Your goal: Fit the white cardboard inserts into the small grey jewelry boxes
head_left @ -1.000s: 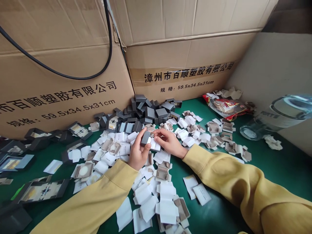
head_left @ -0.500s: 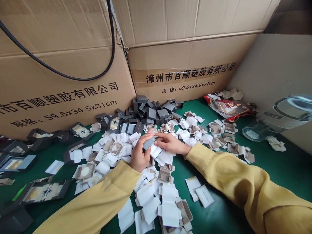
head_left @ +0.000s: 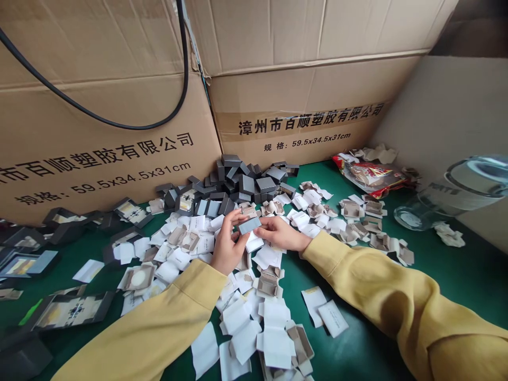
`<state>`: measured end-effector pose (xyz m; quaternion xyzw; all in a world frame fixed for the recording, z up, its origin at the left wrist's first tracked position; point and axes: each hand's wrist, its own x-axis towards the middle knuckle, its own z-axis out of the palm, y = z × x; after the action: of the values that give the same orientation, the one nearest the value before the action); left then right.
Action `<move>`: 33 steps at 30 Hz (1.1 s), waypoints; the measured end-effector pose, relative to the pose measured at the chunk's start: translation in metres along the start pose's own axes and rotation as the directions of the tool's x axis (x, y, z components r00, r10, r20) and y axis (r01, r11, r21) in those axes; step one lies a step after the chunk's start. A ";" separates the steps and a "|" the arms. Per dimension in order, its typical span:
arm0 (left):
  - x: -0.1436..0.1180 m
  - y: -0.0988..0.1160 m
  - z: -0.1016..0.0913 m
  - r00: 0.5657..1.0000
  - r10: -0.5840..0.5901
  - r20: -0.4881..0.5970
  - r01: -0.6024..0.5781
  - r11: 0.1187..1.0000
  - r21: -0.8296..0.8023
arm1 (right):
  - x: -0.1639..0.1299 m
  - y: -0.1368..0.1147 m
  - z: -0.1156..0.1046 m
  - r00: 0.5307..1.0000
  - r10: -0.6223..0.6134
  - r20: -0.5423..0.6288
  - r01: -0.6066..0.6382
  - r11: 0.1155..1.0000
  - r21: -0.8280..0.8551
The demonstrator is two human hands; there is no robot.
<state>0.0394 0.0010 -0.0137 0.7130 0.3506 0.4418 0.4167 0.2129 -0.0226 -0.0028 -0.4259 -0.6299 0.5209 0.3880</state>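
A small grey box (head_left: 249, 225) is held between my two hands over the middle of the paper heap. My left hand (head_left: 229, 243) grips its left side, thumb near the front and fingers at the back. On the other side, the fingers and thumb of my right hand (head_left: 281, 233) pinch its right edge. White folded card pieces (head_left: 204, 243) lie loosely beneath and around both hands. Just behind them is a pile of dark grey small boxes (head_left: 246, 185). The box's underside is hidden.
Large cardboard cartons (head_left: 309, 90) wall off the back. Opened dark boxes (head_left: 71, 312) lie at left. To the right are a red snack bag (head_left: 375, 177), a clear glass cup (head_left: 448, 196) and crumpled tissue (head_left: 450, 234). A black cable (head_left: 135, 127) hangs at upper left.
The grey box has turned, so its long face now shows more fully. My right fingers have drawn back from over its top to its right edge.
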 end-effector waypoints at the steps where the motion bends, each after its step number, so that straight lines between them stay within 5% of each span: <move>1: 0.001 0.001 0.000 0.999 -0.047 -0.008 0.047 0.999 0.006 | 0.000 0.001 0.001 0.999 0.017 -0.033 -0.016 1.000 0.022; 5: 0.003 0.007 -0.002 0.981 -0.189 0.048 0.187 0.981 0.047 | 0.002 0.005 0.002 0.987 0.055 -0.149 -0.043 0.996 0.081; 10: 0.007 0.006 -0.004 0.969 -0.235 0.082 0.239 0.970 -0.053 | 0.001 0.007 0.004 0.989 0.051 -0.141 -0.041 0.996 0.074; 19: 0.009 0.006 -0.005 0.921 -0.376 0.102 0.389 0.882 -0.265 | -0.003 0.003 0.010 0.960 -0.105 -0.259 0.047 0.974 -0.224; 25: 0.008 0.009 -0.005 0.921 -0.351 0.166 0.379 0.907 -0.184 | -0.004 0.000 0.011 0.877 -0.305 -0.370 0.110 0.879 -0.464; 33: 0.008 0.014 -0.006 0.900 -0.360 0.246 0.397 0.910 -0.121 | -0.006 -0.001 0.011 0.868 -0.331 -0.370 0.126 0.868 -0.481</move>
<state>0.0389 0.0040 0.0031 0.6372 0.3965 0.2990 0.5894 0.2047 -0.0322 -0.0035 -0.5295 -0.6738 0.2030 0.4738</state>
